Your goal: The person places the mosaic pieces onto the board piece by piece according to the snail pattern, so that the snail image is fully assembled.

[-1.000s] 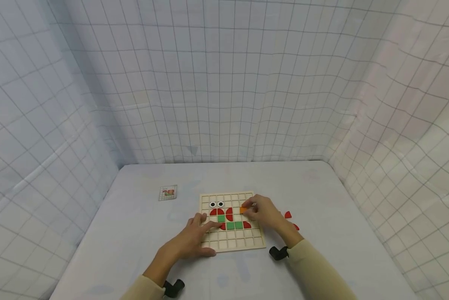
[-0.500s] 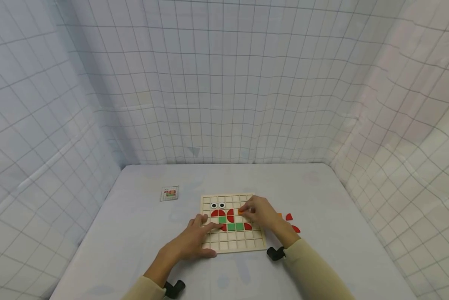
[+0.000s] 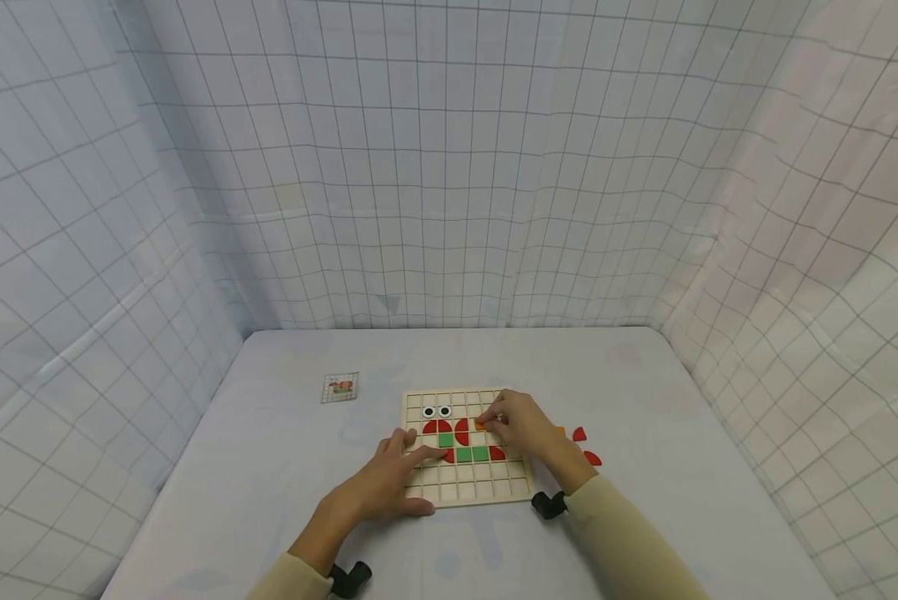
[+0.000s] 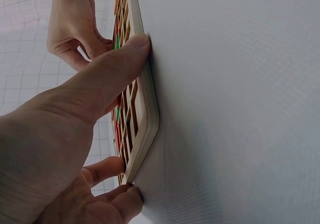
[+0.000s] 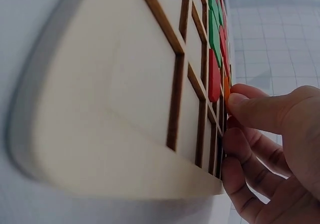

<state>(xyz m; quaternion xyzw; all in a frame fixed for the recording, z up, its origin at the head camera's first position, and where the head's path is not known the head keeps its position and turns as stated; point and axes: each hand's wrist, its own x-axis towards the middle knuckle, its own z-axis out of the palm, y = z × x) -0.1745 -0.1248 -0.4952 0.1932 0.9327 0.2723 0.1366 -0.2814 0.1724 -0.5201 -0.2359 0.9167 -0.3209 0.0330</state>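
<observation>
A pale wooden grid board (image 3: 466,492) lies on the table. My left hand (image 3: 379,482) spreads over its near left corner, thumb (image 4: 122,54) on the near rim and other fingers along the left edge. The left index finger reaches onto a red quarter-circle tile (image 3: 449,457). Over the board's right side, my right hand (image 3: 525,422) pinches an orange tile (image 3: 480,424) between thumb and index finger, low at the grid. Also in the grid sit two round eye tiles (image 3: 428,412), several red quarter-circle tiles (image 3: 461,432) and green square tiles (image 3: 464,455).
Right of the board, red quarter-circle tiles (image 3: 593,458) lie loose, with an orange tile (image 3: 560,432) partly behind the right forearm. A small picture card (image 3: 339,387) lies at the back left. Grid-patterned white sheets (image 3: 456,167) enclose the table on its back and sides.
My right hand has moved slightly left and lowered the orange tile towards the grid square right of the red tiles. The left hand has kept its place on the board.
</observation>
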